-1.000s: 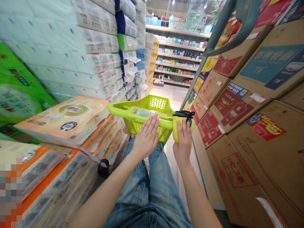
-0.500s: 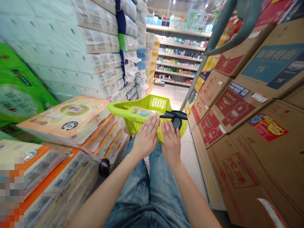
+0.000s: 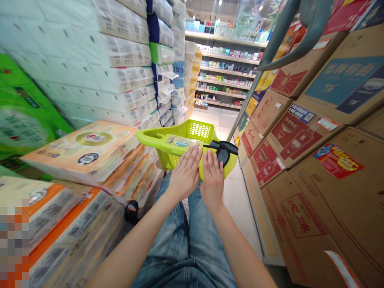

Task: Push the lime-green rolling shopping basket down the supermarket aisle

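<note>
The left hand [image 3: 186, 174] lies open, fingers straight and flat on the near rim of a lime-green plastic shopping basket [image 3: 150, 138], just beside a clear-wrapped packet [image 3: 181, 141] in it, while the right hand [image 3: 212, 176] grasps a lime-green pouch [image 3: 231, 164] with a black strap [image 3: 223, 152] (its material is hard to tell) against the basket's right side. The basket is above the person's denim jeans [image 3: 186, 240], between stacked tissue packs [image 3: 120, 52] on the left and printed cartons [image 3: 300, 136] on the right, with goods shelves [image 3: 225, 70] far ahead.
</note>
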A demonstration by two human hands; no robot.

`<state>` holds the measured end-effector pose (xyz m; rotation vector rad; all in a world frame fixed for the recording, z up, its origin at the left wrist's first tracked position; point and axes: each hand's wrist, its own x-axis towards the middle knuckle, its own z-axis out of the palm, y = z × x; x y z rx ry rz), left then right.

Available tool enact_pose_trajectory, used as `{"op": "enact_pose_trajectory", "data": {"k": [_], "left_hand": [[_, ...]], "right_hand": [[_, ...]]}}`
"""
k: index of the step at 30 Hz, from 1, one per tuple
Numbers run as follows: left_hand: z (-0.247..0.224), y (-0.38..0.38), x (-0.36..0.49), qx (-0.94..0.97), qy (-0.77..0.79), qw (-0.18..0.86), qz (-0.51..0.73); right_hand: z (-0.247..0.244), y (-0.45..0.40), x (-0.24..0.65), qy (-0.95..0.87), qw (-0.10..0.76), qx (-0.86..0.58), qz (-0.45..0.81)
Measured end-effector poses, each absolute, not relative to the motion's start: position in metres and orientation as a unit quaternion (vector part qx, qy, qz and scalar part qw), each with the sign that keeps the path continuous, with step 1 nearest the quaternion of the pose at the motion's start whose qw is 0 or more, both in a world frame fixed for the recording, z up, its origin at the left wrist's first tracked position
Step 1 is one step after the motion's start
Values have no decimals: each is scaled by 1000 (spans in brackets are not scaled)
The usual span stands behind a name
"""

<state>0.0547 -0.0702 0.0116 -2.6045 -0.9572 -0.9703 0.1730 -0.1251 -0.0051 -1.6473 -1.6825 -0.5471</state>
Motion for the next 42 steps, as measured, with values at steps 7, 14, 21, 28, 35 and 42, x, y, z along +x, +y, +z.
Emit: {"op": "enact_pose_trajectory", "data": {"k": [7,14,21,28,35,42], "left_hand": [[10,-70,56,-879,-324,94,-336],[12,-71,58,-878,-331,97,-332],[11,-71,55,-881,-324,95,-333],[10,-70,56,-878,-324,92,-341],[10,-71,57,-878,-328,95,-336],[12,-71,55,-880,-326,96,-332]], "right_hand": [[-9,-137,204,-673,350,-615,-216],[-4,-133,218,-590,457,-640,-183],[4,-124,171,-650,357,-639,-202],[-1,-140,202,-672,348,-623,-198],[7,-131,215,-590,438,-655,-176],[14,-126,174,-659,340,-641,-200]]}}
